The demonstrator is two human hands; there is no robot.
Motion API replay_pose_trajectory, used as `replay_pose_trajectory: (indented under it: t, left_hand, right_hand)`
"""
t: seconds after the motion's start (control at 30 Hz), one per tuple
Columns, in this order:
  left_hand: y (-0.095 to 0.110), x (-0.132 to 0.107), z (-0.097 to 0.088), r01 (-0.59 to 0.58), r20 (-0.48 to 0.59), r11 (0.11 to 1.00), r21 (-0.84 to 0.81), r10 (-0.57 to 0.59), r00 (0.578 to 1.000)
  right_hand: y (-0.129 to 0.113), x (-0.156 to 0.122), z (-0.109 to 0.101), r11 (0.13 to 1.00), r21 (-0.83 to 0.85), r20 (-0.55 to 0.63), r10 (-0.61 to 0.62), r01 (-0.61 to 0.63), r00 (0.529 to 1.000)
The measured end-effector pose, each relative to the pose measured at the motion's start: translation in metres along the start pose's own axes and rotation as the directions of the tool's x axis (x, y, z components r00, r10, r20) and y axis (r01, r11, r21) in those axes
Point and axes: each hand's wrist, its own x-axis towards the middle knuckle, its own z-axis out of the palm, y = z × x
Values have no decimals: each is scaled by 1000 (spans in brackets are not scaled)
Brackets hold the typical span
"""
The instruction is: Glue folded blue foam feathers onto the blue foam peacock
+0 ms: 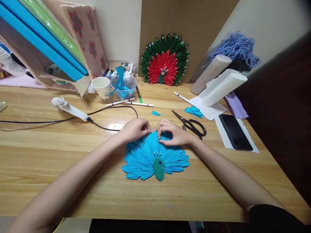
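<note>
A blue paper peacock fan (pixel 145 158) with a green body (pixel 158 168) lies flat on the wooden table (pixel 73 161). My left hand (pixel 134 129) rests on the fan's upper left edge, fingers curled and pinched at the top petals. My right hand (pixel 173 132) presses on the upper right edge, fingers also bent and pinching a blue petal. The two hands' fingertips almost meet above the fan's top. What sits between the fingertips is too small to make out.
Black scissors (pixel 191 124) lie just right of my right hand. A white glue gun (pixel 69 108) with its black cord lies to the left. Loose blue petals (pixel 194 111), a phone (pixel 235 131), markers (pixel 139 104), a paper cup (pixel 102 86) and a red-green peacock fan (pixel 165 61) stand behind.
</note>
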Motion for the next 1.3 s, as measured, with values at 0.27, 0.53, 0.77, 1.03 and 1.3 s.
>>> replay_pose_trajectory:
  t: [0.27, 0.53, 0.77, 1.03, 1.3]
  left_hand:
    - [1, 0, 0, -3, -3, 1000, 12, 3, 1000]
    - [1, 1, 0, -6, 0, 1000, -1, 6, 1000]
    - [1, 0, 0, 8, 10, 1000, -19, -7, 1000]
    - [2, 0, -1, 11, 14, 1000, -19, -11, 1000]
    - [2, 1, 0, 17, 10, 999, -34, -16, 1000]
  right_hand:
    - [3, 0, 1, 999, 44, 65, 7, -10, 998]
    - [5, -1, -6, 999, 15, 83, 36, -38, 996]
    - [1, 0, -10, 999, 1, 138, 47, -47, 989]
    - [-2, 0, -5, 999, -33, 162, 16, -10, 987]
    - [-4, -1, -2, 996, -88, 168, 11, 4, 986]
